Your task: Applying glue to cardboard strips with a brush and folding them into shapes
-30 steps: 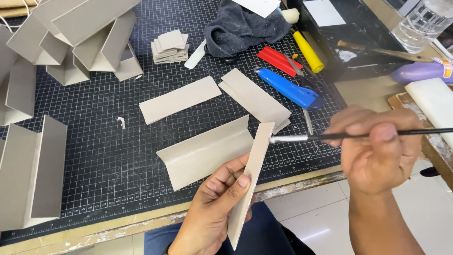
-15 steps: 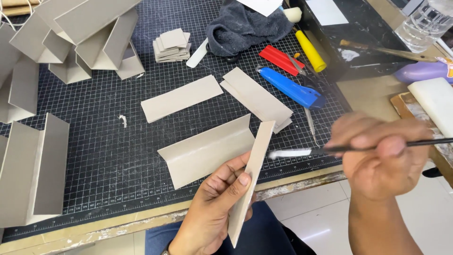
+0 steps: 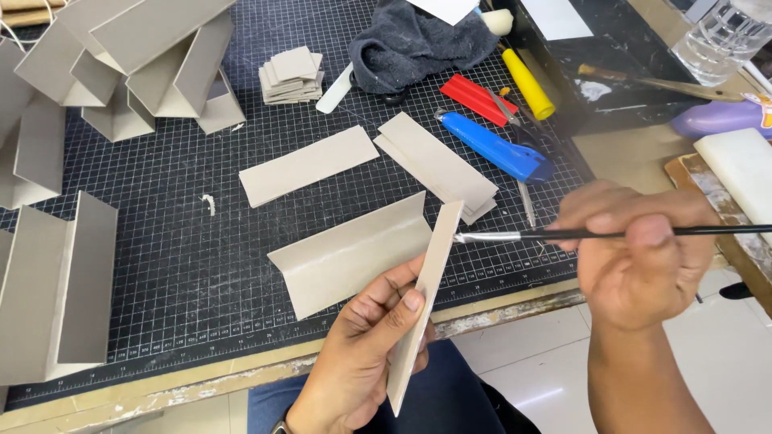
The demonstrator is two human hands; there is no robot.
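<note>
A black gridded cutting mat (image 3: 161, 265) is laid on the workbench (image 3: 515, 309). On it are spread grey cardboard strips (image 3: 308, 165), folded cardboard pieces (image 3: 60, 289), a stack of sm. squares (image 3: 291, 75), a dark cloth (image 3: 418, 44), blue (image 3: 494, 147), red (image 3: 474, 100) & yellow (image 3: 528, 83) utility knives.

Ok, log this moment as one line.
left hand: holds grey card strip on edge | right hand: holds thin brush, tip at strip's edge | folded card on cutting mat
</note>
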